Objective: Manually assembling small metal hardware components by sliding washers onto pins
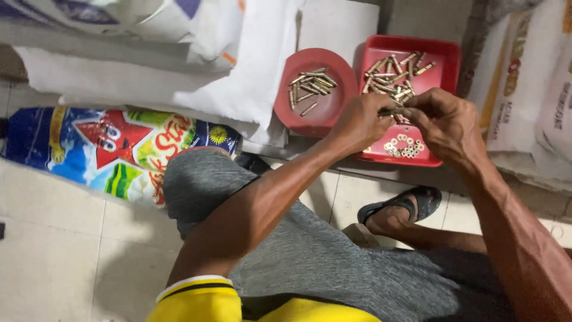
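Over the red tray (444,50), the left hand (357,122) and right hand (447,122) pinch one small brass pin (390,111) together.

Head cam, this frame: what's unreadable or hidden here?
- Piece between the hands: the left hand and right hand cover it; only a brass tip shows, and each grip on it is unclear.
- Red tray: its middle is behind the hands.
- Washers: too small to count.
- Brass pins in the round red dish: too small to tell if finished.
- Right forearm: cut off by the frame's right edge.
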